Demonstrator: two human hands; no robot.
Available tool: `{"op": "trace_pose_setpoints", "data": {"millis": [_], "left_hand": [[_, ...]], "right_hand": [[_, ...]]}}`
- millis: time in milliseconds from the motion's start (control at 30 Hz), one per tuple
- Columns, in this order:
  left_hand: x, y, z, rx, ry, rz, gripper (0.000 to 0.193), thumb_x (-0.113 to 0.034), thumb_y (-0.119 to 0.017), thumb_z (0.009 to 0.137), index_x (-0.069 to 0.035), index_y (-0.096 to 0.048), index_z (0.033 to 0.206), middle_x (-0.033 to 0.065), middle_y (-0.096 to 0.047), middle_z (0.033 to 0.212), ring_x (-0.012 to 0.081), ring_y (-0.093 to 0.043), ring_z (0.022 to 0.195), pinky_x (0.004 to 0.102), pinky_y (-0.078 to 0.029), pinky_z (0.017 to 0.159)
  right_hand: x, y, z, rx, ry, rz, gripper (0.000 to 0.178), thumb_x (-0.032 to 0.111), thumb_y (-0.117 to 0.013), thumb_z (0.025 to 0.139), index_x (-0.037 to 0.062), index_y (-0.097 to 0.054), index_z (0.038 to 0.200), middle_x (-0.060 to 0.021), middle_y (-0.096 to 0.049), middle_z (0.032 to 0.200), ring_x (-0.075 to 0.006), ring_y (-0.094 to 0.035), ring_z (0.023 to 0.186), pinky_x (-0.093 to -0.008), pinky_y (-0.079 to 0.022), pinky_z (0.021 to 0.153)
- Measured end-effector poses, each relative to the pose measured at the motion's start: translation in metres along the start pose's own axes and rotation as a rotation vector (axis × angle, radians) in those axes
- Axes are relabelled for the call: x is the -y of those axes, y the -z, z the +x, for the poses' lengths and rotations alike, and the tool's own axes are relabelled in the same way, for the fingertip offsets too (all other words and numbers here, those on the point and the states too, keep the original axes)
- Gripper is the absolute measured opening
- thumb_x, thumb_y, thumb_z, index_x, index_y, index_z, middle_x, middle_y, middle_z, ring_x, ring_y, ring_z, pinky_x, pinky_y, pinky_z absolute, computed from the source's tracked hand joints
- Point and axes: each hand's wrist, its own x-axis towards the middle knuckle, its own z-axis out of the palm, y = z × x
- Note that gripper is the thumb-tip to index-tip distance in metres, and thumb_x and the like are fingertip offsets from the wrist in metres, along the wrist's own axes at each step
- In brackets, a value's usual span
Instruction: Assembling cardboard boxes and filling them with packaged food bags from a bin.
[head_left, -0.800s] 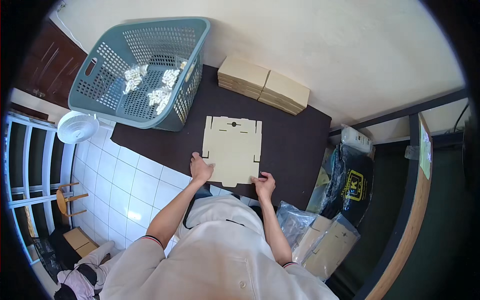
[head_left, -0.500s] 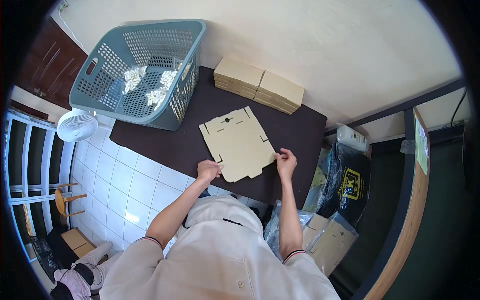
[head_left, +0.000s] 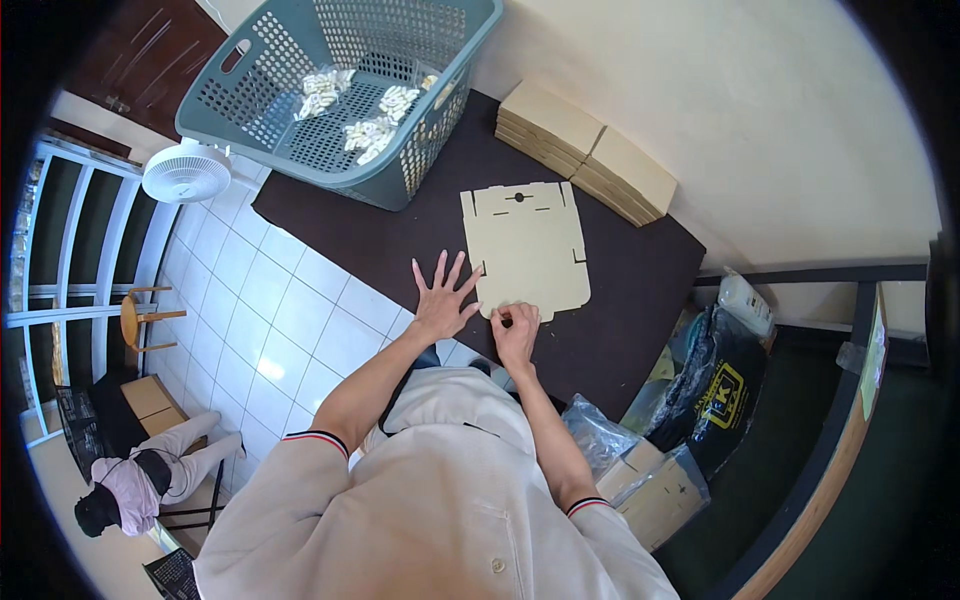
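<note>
A flat die-cut cardboard box blank (head_left: 530, 245), tan with slots and a round hole near its far edge, lies on the dark-topped table (head_left: 640, 290). My left hand (head_left: 443, 300) is open beside its near left corner, fingers spread, fingertips close to the left edge. At the near edge, my right hand (head_left: 516, 335) is closed with thumb and fingers curled together on the cardboard's tab. The fingertips partly cover that tab.
A grey-green laundry basket (head_left: 300, 172) with bags of small white pieces (head_left: 370, 138) stands far left. Stacked folded cardboard (head_left: 590, 150) sits along the wall. Wrapped cardboard (head_left: 665, 500) and a black bag (head_left: 715, 390) are at right. A fan (head_left: 188, 172), stool (head_left: 130, 318) and another person (head_left: 150, 485) are left.
The cardboard blank has turned to lie straighter. My right hand has gone from its right corner to the near edge, while my left hand has let go and spread its fingers. The view has shifted.
</note>
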Motion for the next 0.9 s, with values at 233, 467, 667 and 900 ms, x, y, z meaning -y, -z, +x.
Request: {"op": "trace_pose_setpoints", "data": {"millis": [233,467,667,900], "left_hand": [[-0.003,0.007,0.0,0.124,0.02,-0.002,0.089,-0.073,-0.051,0.097,-0.03,-0.027,0.171,0.0171,-0.006,0.179,0.0439,0.005,0.164,0.0849,0.012,0.114],[0.0,0.008,0.002,0.153,0.022,-0.017,0.087,-0.073,-0.047,0.099,-0.029,-0.025,0.171,0.0177,-0.005,0.179,0.0441,0.006,0.164,0.0841,0.013,0.114],[0.0,0.014,0.004,0.213,0.042,-0.022,0.086,-0.071,-0.049,0.1,-0.031,-0.023,0.171,0.0176,-0.003,0.179,0.0438,0.008,0.164,0.0838,0.013,0.114],[-0.003,0.025,0.007,0.282,0.077,-0.038,0.087,-0.067,-0.055,0.099,-0.034,-0.02,0.171,0.0129,-0.001,0.18,0.0405,0.009,0.164,0.0828,0.012,0.116]], "right_hand": [[-0.004,0.003,-0.01,0.013,0.046,0.01,0.014,0.008,-0.083,0.079,0.0017,-0.071,0.082,-0.0106,-0.065,0.085,-0.0325,-0.059,0.094,-0.0463,-0.046,0.087],[0.001,0.002,-0.008,0.036,0.035,0.009,0.014,0.007,-0.083,0.08,0.0003,-0.07,0.081,-0.0126,-0.065,0.085,-0.0348,-0.058,0.094,-0.047,-0.046,0.089],[0.003,-0.007,0.008,0.037,-0.014,0.014,0.015,0.008,-0.082,0.081,-0.0007,-0.07,0.081,-0.0141,-0.065,0.082,-0.0347,-0.058,0.094,-0.0474,-0.045,0.089],[0.006,-0.036,0.059,0.05,0.03,0.008,0.012,0.01,-0.08,0.083,0.0009,-0.071,0.084,-0.0141,-0.067,0.087,-0.0351,-0.059,0.094,-0.0482,-0.045,0.089]]}}
